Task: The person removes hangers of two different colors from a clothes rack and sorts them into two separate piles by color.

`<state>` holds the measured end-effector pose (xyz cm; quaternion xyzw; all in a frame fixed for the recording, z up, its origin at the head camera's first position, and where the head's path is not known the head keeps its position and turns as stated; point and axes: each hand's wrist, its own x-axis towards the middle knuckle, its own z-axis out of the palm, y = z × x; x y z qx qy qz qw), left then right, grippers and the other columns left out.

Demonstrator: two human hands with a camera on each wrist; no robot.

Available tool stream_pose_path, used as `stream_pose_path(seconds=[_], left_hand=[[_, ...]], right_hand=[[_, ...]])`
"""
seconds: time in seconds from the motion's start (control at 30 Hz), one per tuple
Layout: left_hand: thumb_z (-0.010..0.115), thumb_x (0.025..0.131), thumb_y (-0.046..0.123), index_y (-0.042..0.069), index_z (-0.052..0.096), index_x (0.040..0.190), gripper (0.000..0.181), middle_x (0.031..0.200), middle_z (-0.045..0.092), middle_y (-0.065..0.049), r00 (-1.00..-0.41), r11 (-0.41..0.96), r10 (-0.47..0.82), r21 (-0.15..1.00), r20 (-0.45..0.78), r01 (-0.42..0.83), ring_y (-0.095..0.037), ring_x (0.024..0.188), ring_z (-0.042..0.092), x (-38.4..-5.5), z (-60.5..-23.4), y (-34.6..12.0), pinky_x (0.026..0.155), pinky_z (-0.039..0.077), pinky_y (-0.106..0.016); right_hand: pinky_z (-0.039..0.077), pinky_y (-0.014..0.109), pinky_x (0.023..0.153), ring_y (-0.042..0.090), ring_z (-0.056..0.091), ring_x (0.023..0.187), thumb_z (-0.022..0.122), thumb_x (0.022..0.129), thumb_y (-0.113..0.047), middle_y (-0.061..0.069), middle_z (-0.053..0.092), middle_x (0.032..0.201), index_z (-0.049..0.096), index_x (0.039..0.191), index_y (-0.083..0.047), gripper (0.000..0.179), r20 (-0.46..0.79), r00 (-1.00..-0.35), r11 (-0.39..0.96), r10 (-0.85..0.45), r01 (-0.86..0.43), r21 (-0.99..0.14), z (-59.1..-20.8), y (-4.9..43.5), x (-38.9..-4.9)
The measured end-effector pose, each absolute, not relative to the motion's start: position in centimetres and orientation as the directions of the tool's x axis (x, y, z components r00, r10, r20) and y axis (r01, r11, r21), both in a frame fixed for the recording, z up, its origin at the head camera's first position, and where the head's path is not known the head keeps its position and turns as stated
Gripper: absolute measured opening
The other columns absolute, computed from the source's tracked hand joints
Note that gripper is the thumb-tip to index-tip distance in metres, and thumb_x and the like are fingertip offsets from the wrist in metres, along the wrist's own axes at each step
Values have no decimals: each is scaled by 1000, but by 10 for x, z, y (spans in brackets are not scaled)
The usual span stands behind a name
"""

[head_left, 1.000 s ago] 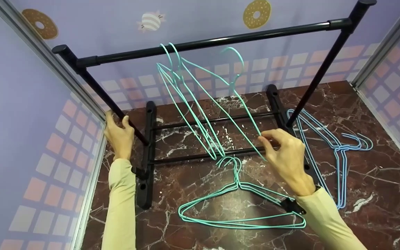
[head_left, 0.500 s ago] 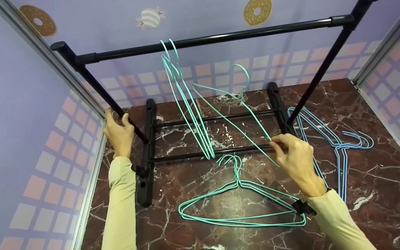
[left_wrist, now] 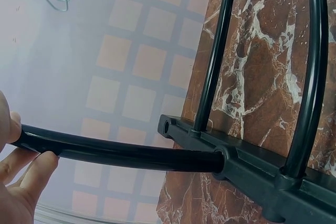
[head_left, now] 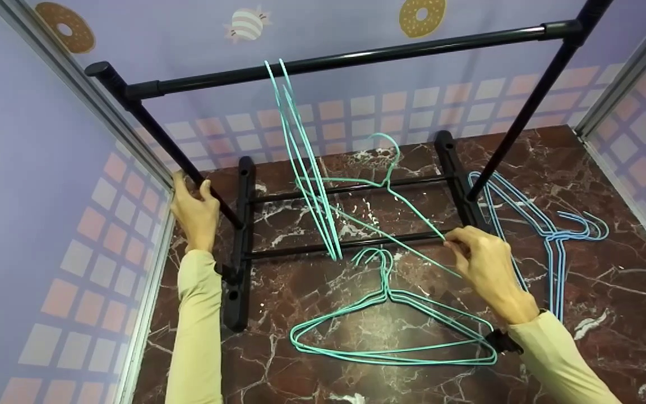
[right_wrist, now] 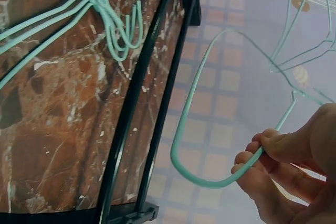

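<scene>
My left hand [head_left: 195, 216] grips the left post [left_wrist: 121, 153] of a black clothes rack [head_left: 413, 54], low down near the base, with thumb and fingers on either side of it. My right hand [head_left: 483, 264] pinches one lower corner of a green wire hanger [head_left: 416, 212]; in the right wrist view its rounded far end [right_wrist: 185, 114] points away from the fingers. The held hanger is tilted, with its hook below the top bar and its far end overlapping two green hangers [head_left: 299, 120] in the head view. Those two hang from the bar, left of its middle.
Several green hangers [head_left: 385, 283] lie stacked on the dark marble floor [head_left: 323, 381] before the rack. Blue hangers [head_left: 549, 235] lie on the floor at right, partly behind the right arm. Patterned walls [head_left: 65, 224] stand close behind and at both sides.
The held green hanger has come down and its hook has moved farther below the bar, as my right hand shifted right and lower. The hanging hangers have swung slightly. My left hand stays put.
</scene>
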<state>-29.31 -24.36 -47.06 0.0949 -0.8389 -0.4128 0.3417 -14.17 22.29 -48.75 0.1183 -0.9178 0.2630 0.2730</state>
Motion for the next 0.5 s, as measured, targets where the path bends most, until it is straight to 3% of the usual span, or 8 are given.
stream_pose_path(seconds=[0.17,0.37,0.5], left_hand=[[67,95,15,5,59,125,32,106,72,-22,-752,635,-446,763,486,117,-44,112,65,-294,-471,-244,95,47,-53],[68,95,14,4,59,126,34,106,72,-22,-750,633,-449,766,486,117,-45,113,65,-294,-471,-243,97,47,-53],[68,95,15,5,59,126,34,106,72,-23,-752,633,-451,767,480,110,-45,112,65,-293,-470,-244,97,47,-53]], right_hand=[[47,38,56,11,52,58,78,79,9,4,63,70,72,81,-5,15,546,-832,839,-102,-367,-403,-492,230,-137],[52,44,58,18,60,59,75,74,15,4,66,73,72,80,-6,22,550,-818,835,-169,-416,-362,-500,237,-130],[51,38,55,13,55,57,77,72,14,1,62,70,71,79,-7,23,557,-789,819,-258,-484,-307,-507,241,-126]])
